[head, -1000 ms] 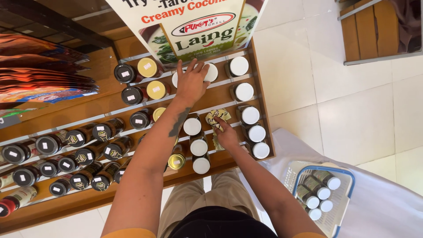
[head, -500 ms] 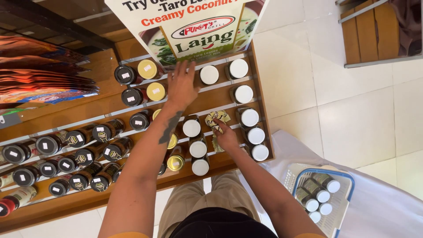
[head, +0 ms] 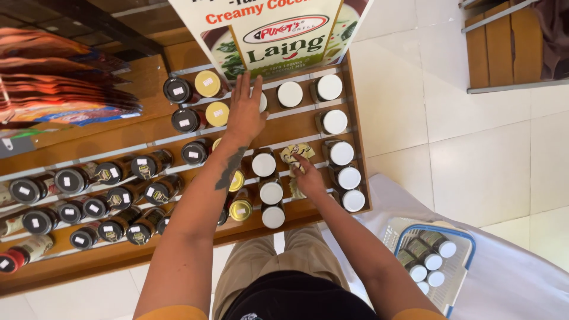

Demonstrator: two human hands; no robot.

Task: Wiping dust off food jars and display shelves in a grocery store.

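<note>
One white-lidded jar (head: 261,102) half hidden under left hand (head: 246,112).

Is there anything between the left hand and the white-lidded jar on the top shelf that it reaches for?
Nothing visible stands between them. The left hand already lies over the white-lidded jar, hiding most of its lid. The next white-lidded jar stands beside it to the right.

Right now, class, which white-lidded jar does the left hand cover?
The white-lidded jar at the back row's left end: the left hand lies over it, while its two neighbours show whole lids.
</note>
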